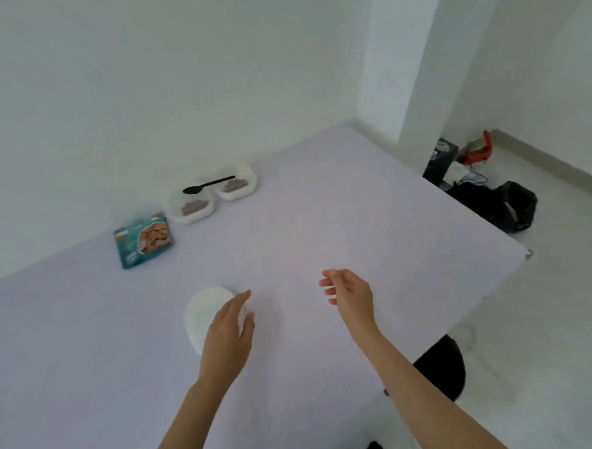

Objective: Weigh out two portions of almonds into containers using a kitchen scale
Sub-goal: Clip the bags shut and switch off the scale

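Observation:
Two white containers stand at the far edge of the pale table (pixel 322 223), the left container (pixel 191 206) and the right container (pixel 235 185), each with a small heap of brown almonds. A black spoon (pixel 208 185) lies across their rims. The teal almond packet (pixel 143 240) lies left of them. A round white kitchen scale (pixel 205 313) sits near me. My left hand (pixel 228 327) rests over the scale's right edge, fingers fairly straight. My right hand (pixel 348 292) hovers above bare table to the right, fingers loosely curled, holding nothing.
White walls run behind the table. The table's right corner (pixel 526 253) is close to black bags (pixel 499 203) and a red tool (pixel 479 154) on the floor. A dark stool (pixel 439 368) stands under the near right edge.

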